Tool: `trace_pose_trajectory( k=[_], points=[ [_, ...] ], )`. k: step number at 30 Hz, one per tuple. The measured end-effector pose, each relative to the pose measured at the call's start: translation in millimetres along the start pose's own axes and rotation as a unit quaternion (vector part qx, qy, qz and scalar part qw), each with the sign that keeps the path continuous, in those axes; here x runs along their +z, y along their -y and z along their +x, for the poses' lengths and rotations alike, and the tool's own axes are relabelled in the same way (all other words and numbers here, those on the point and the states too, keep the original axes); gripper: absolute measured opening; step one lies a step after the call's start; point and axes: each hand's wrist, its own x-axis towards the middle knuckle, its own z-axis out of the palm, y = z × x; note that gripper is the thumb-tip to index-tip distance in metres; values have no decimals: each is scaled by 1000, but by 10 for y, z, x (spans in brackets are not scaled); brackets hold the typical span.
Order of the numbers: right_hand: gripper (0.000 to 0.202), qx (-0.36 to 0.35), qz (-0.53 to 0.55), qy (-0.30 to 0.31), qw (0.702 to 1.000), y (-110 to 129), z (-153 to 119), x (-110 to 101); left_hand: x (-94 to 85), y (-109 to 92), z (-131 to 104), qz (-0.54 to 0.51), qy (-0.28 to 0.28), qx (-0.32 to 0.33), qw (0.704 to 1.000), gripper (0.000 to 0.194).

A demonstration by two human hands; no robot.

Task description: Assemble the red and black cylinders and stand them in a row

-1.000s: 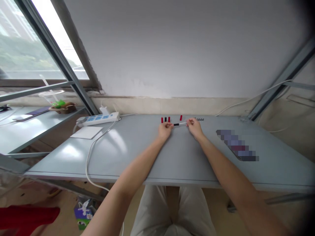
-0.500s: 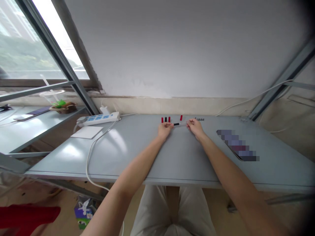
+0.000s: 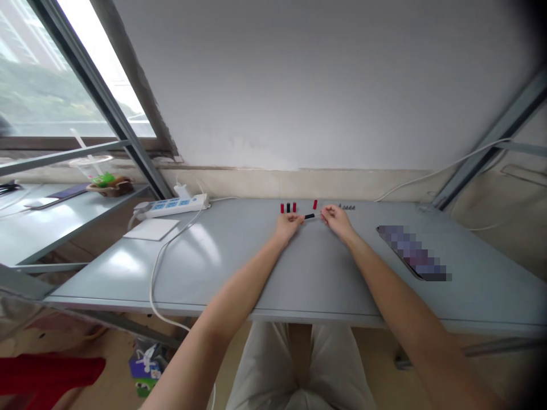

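Over the grey desk point(image 3: 239, 267), my left hand point(image 3: 289, 225) pinches one end of a small black cylinder point(image 3: 309, 216), which points toward the other hand. Just right of it my right hand point(image 3: 337, 222) is closed in a pinch on a thin, pale piece, too small to make out clearly. Behind my left hand stand a red cylinder point(image 3: 282, 208), a black cylinder point(image 3: 288, 208) and another red cylinder point(image 3: 294, 207). One more red cylinder point(image 3: 315, 204) is farther right. Several small dark pieces point(image 3: 349, 208) lie beyond my right hand.
A phone point(image 3: 410, 253) lies on the desk's right side. At the left are a white power strip point(image 3: 177, 206), a white flat square point(image 3: 152, 229) and a white cable point(image 3: 156, 267) running over the front edge. The wall point(image 3: 299, 102) rises behind the desk.
My right hand has moved slightly left, closer to the black cylinder. The black cylinder in my left hand has shifted a little right.
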Motion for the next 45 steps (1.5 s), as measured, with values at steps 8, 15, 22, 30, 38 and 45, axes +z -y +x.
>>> trace_pose_trajectory(
  k=[8, 15, 22, 30, 38, 45],
  points=[
    [36, 11, -11, 33, 999, 83, -69, 84, 21, 74, 36, -26, 26, 15, 999, 14],
    [34, 10, -14, 33, 999, 84, -80, 95, 16, 104, 46, -15, 28, 26, 999, 15],
    [27, 14, 2, 37, 999, 74, -85, 100, 18, 117, 55, -22, 33, 15, 999, 13],
    [21, 11, -1, 70, 998, 102, -87, 79, 23, 52, 40, -39, 9, 8, 999, 11],
    [15, -75, -106, 101, 986, 13, -114, 109, 35, -3, 33, -66, -26, 32, 997, 9],
    [10, -88, -217, 42, 971, -26, -22, 137, 51, -24, 24, -82, -24, 35, 996, 14]
  ],
)
